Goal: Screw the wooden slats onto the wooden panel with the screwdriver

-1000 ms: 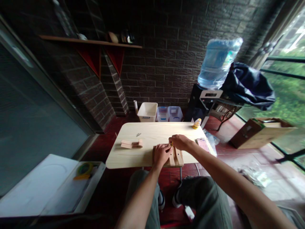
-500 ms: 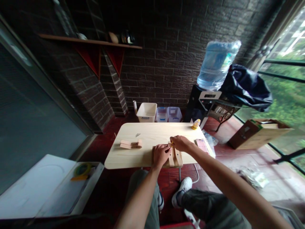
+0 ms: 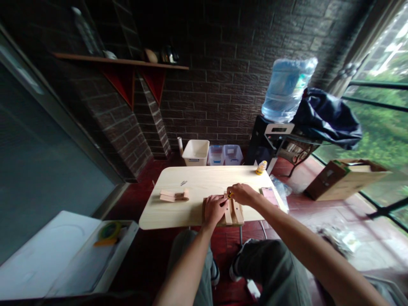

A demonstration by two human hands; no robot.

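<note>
At the table's near edge, a wooden board lies with light wooden strips on it; dark round holes show in the strips. My left hand rests over the board, fingers closed against one strip and steadying it. Just right of those fingertips, my right hand is closed around a small yellow-and-black hand tool, held at the strip's far end. The tool's tip is hidden by my fingers.
On the pale table lie another wooden piece, small dark screws or pins, a yellow-capped bottle and a pink phone. Storage bins and a water dispenser stand behind. An open white case is at left.
The view has tilted up slightly. My right hand has turned a little at the strip, so more of the tool's black part shows. The left hand keeps its place.
</note>
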